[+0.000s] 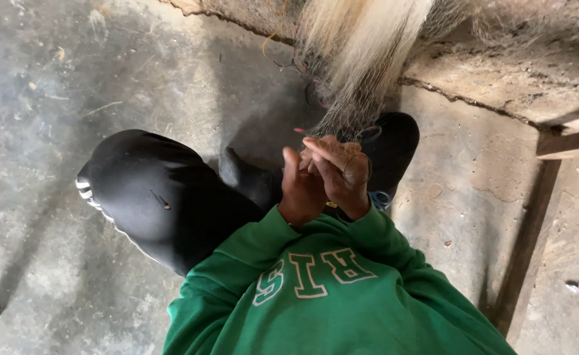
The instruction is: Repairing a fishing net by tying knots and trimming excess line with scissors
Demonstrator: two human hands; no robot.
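Sitting low on a grey concrete floor (52,98), a person shows a black-trousered knee (151,190) at centre left of the frame. Left hand (300,187) just right of it, curled shut, thumb up — what it grips is hidden. Right hand (339,172) pressed against it, fingers pinched closed on fine mesh of a pale fishing net (358,59) hanging from top centre. Green sweatshirt (329,296) fills bottom centre. Wooden beam (569,141) at right edge.
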